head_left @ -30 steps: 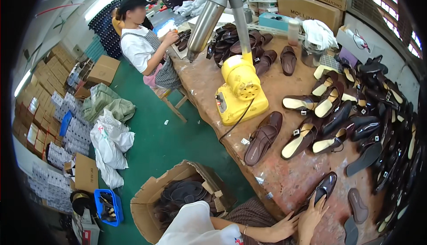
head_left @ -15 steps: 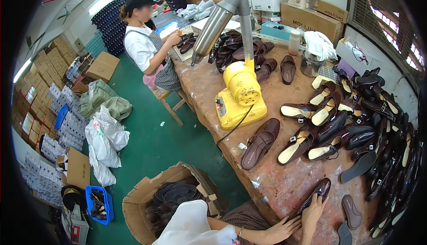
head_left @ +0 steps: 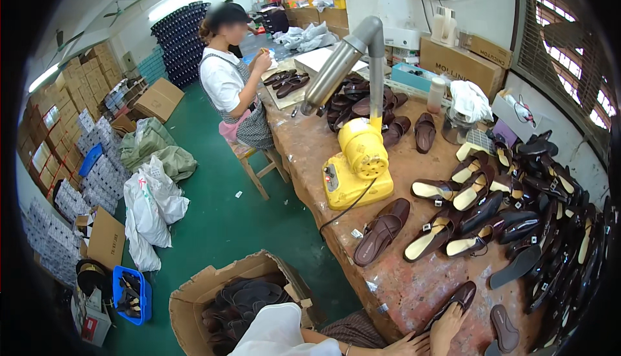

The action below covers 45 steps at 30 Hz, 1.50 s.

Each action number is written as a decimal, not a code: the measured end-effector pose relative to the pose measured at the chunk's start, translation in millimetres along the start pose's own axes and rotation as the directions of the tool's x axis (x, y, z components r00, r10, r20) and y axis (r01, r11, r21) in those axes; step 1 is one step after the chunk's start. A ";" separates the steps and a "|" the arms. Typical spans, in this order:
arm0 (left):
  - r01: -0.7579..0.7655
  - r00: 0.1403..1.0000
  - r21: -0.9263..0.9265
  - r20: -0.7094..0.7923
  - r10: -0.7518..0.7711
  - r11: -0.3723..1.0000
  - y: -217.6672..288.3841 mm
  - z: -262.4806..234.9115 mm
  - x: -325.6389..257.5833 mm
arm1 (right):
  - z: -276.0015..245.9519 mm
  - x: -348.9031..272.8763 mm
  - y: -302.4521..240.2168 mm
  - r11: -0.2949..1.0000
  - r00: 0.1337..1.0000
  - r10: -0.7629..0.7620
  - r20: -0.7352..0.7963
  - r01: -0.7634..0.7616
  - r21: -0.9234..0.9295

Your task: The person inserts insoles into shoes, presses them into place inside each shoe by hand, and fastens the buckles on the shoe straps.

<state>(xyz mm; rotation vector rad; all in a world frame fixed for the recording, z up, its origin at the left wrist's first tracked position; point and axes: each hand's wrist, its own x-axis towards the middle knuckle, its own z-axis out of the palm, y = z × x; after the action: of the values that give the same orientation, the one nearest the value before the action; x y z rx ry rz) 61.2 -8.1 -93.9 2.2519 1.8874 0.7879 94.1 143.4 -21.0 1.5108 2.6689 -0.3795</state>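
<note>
A glossy dark burgundy shoe (head_left: 462, 293) lies at the table's near edge, toe pointing away to the right. My right hand (head_left: 447, 325) is closed on it, with fingers reaching into its opening. At the heel end, my left hand (head_left: 409, 344) has its fingers against the shoe, partly covered by the right hand and cut by the lower edge. The heel itself is hidden. Right of my hands lies a loose brown insole (head_left: 504, 327), overlapping a dark grey one (head_left: 493, 348).
A yellow machine with a metal nozzle (head_left: 358, 178) stands on the table (head_left: 414, 288). Finished-looking shoes (head_left: 569, 259) pile up at the right. A cardboard box (head_left: 187, 298) of dark insoles sits on the floor at my left. Across the table's far end, a person (head_left: 226, 78) sits working.
The view has tilted up, so everything sits lower in the picture. Both my hands remain at the same shoe. The other person's hands have risen a little.
</note>
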 end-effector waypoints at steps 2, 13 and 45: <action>-0.017 1.000 0.025 0.014 0.017 1.000 -0.2 -2.4 -1.5 | 6.3 -7.9 4.5 1.000 0.996 -0.013 -0.087 0.011 -0.026; -0.037 0.999 -0.072 -0.043 0.034 0.997 -9.1 6.8 1.9 | 32.9 -4.3 28.8 0.897 0.976 -0.135 -0.170 0.047 -0.441; -0.083 0.993 -0.029 -0.085 0.081 0.996 -9.5 -25.3 7.9 | 40.0 29.5 36.2 0.984 0.966 -0.106 -0.235 0.068 -0.163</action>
<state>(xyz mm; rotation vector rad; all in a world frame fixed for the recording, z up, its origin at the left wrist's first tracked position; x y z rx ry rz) 42.3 -4.7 -73.3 2.3249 1.8121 0.9313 106.4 176.4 -71.3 1.4852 2.8773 0.0121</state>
